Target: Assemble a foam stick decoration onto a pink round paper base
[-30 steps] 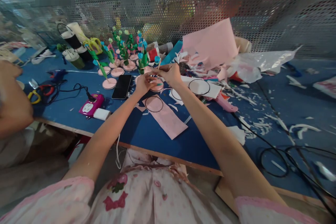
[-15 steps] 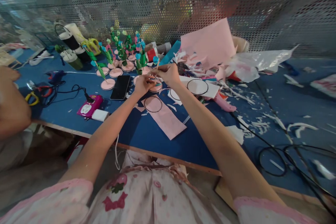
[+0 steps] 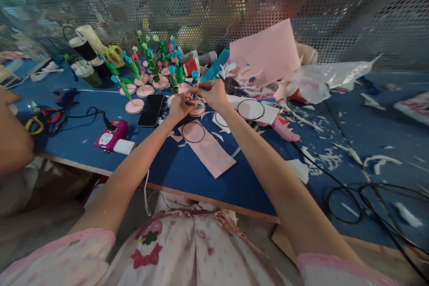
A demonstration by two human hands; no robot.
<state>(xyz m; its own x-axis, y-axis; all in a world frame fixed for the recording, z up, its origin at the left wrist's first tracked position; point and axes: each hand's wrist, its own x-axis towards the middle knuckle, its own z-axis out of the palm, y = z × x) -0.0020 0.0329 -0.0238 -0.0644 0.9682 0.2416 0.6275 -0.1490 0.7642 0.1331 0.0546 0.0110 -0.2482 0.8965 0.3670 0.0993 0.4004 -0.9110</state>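
Note:
My right hand pinches the thin upright stem of a paper flower with a blue top. My left hand is closed at the lower part of the same stem, its fingertips close to my right ones. Beneath the fingers shows a round pink base with a bit of green paper on it; my hands partly hide it. Just in front lies a pink paper strip with a black ring on it. Several finished-looking paper flowers on pink discs stand to the left.
A black phone, a magenta device with cable and scissors lie left. Paper scraps, a pink sheet, white card and a pink glue-gun-like tool lie right. Another person's arm rests at the left edge.
The whole view has shifted slightly, with things on the table a little further left. Both hands keep their grip on the paper flower with hardly any movement.

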